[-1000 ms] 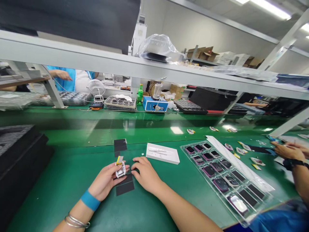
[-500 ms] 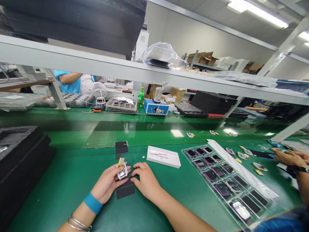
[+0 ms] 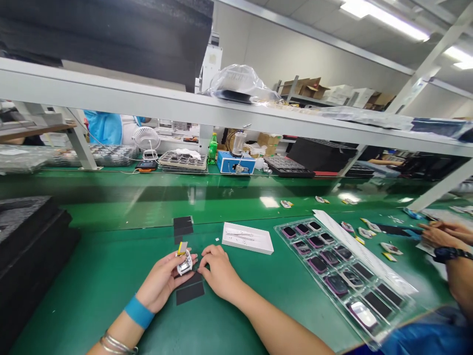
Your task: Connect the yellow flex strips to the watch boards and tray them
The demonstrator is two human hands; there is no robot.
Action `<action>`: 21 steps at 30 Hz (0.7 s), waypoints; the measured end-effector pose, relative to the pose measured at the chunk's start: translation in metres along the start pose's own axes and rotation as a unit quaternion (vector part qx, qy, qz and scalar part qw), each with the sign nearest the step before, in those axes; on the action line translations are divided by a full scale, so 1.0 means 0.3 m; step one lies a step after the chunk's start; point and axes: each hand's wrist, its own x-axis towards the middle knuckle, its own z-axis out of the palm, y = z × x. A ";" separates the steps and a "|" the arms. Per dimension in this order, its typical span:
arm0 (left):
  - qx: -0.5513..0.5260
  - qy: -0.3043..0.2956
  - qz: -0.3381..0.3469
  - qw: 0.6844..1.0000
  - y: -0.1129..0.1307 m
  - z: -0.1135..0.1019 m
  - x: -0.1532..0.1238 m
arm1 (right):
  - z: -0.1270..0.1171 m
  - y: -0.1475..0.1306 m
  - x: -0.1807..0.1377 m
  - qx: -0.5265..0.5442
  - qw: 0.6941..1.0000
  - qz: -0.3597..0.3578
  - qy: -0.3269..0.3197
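Observation:
My left hand [image 3: 160, 276] holds a silver watch case [image 3: 185, 264] between thumb and fingers, its hollow side facing up. A flat yellow-and-grey battery [image 3: 182, 248] sticks up from the top of the case by my thumb. Just right of the case, my right hand [image 3: 219, 273] has its thumb and fingertips drawn together in a pinch. Whatever lies in that pinch is too small to make out. Beneath the hands, a black rectangular sheet [image 3: 190, 293] lies on the green mat [image 3: 121, 266], and more black sheets [image 3: 184, 226] lie farther back.
A shallow white box [image 3: 247, 238] with tweezers stands beyond my right hand. Rightward is a clear tray [image 3: 295, 251] of watch screens. Several loose watch cases [image 3: 391, 248] lie near a co-worker's hands [image 3: 441, 234]. Black foam blocks [image 3: 33, 246] stand at left; a shelf beam [image 3: 148, 98] crosses above.
My right thumb and fingers have closed together near the watch case. My left hand keeps its hold on the case. The whole view has shifted slightly.

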 end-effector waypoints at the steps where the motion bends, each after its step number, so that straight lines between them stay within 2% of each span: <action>1: 0.001 0.000 -0.001 1.000 0.000 -0.001 0.001 | -0.002 -0.001 -0.004 -0.015 1.000 -0.013 -0.006; 6: 0.001 0.005 0.002 1.000 -0.002 -0.003 0.002 | -0.048 -0.019 -0.036 -0.046 0.992 -0.109 -0.030; 9: 0.002 0.004 0.002 1.000 0.000 -0.003 0.000 | -0.091 -0.039 -0.046 0.004 0.990 -0.141 0.008; 12: 0.006 -0.003 0.008 1.000 -0.002 0.000 -0.003 | -0.113 -0.055 -0.043 0.113 0.979 -0.135 0.102; 14: 0.019 -0.009 0.013 1.000 -0.005 0.004 -0.006 | -0.109 -0.058 -0.038 0.188 0.965 -0.126 0.131; 17: 0.051 -0.035 0.016 0.998 -0.013 0.013 -0.014 | -0.086 -0.050 -0.033 0.261 0.956 -0.089 0.101; 21: 0.102 -0.050 0.013 0.993 -0.019 0.027 -0.025 | -0.069 -0.044 -0.030 0.300 0.952 -0.031 0.053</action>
